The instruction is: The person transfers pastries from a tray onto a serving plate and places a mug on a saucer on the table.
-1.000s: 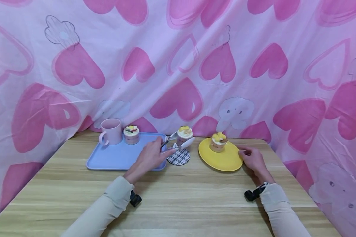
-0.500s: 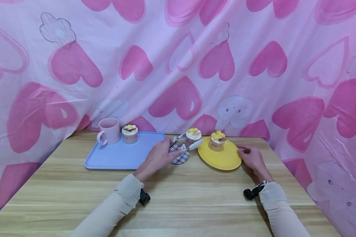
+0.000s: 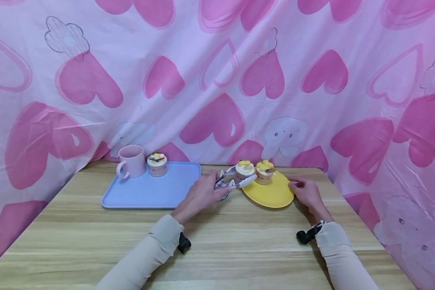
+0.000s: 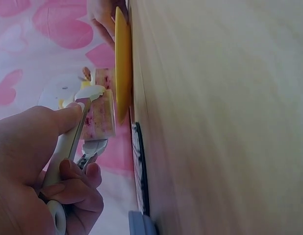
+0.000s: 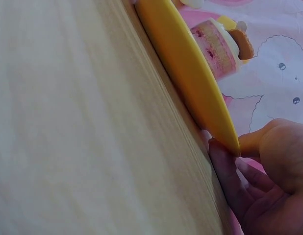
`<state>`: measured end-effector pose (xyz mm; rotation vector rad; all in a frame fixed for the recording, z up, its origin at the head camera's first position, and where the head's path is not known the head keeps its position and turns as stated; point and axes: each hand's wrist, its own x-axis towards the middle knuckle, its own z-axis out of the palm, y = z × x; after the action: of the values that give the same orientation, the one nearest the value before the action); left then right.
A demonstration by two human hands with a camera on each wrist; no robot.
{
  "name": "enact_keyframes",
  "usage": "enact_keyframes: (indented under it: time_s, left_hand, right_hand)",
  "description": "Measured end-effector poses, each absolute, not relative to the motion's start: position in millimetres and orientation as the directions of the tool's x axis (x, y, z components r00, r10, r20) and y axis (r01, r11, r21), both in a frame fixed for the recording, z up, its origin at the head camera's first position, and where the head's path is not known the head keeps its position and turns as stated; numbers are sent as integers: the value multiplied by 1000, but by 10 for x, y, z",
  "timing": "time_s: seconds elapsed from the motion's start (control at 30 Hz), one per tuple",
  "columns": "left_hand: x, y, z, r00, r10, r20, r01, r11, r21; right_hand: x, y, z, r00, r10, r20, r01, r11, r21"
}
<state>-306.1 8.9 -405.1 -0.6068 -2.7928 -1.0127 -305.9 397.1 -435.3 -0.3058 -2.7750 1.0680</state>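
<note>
My left hand (image 3: 200,192) grips a pair of metal tongs with white tips (image 3: 247,181). Between the tips sits a small dessert cup (image 4: 100,117), layered pink and pale, topped with cream and yellow pieces. In the head view it overlaps the left rim of the yellow plate (image 3: 270,198); the left wrist view shows it upright beside the plate's edge. Another dessert cup (image 3: 264,174), with yellow pieces and a brown bit on top, stands on the plate. My right hand (image 5: 269,171) pinches the plate's right rim between thumb and fingers.
A blue tray (image 3: 148,195) lies on the left of the wooden table (image 3: 239,249), bearing a pink mug (image 3: 132,161) and a third dessert cup (image 3: 157,166). A checked coaster (image 3: 222,189) lies partly hidden behind the tongs. A pink heart-print cloth (image 3: 217,80) hangs behind.
My left hand has moved right with the tongs, carrying the dessert cup from over the coaster to the plate's left rim, close beside the other cup. My right hand stays on the plate.
</note>
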Motion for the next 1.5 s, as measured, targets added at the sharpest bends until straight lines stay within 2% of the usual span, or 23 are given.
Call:
enact_keyframes:
  time_s: [0.7,1.5]
  left_hand:
    - [-2963,271,-4052,-890,393,230,454,722,523]
    - [-2938,494,-4073,-904,404,141,410,723,556]
  right_hand:
    - [-3071,3982,-4350,-967,248,55,144,717,-682]
    - [-3053,3969,-4356,-964,251,81,129,716,-686]
